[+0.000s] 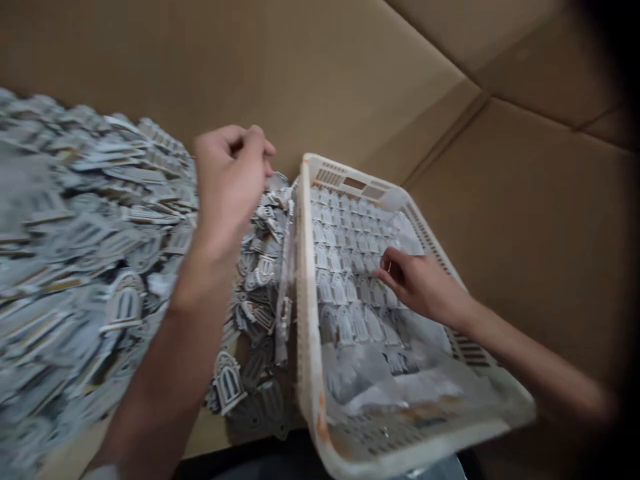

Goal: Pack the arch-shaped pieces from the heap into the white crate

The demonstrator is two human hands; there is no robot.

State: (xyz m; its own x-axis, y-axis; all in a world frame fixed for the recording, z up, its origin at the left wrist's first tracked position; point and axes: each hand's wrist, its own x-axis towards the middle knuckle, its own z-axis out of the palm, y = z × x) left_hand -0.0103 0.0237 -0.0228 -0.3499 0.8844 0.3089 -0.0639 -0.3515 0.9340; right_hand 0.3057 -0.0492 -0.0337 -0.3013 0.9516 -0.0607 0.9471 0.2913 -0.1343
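My left hand [233, 167] is raised between the heap and the basket, its fingers curled together; whatever may be inside them is hidden. Over the rows in the basket, my right hand [423, 283] has thumb and forefinger pinched close to the small arched pieces [345, 287]. I cannot make out anything between those fingers. The pieces are whitish and stand in several tidy rows inside a white plastic basket [309, 333]. Clear plastic sheeting [360, 373] lies around them at the near end. One loose arched piece [229, 383] with a window-like pattern lies left of the basket.
A large heap of similar arched pieces [100, 233] spreads over the left side, blurred in parts. More loose pieces lie along the basket's left wall. Brown cardboard walls [250, 60] rise behind and to the right, with a fold line running down beside the basket.
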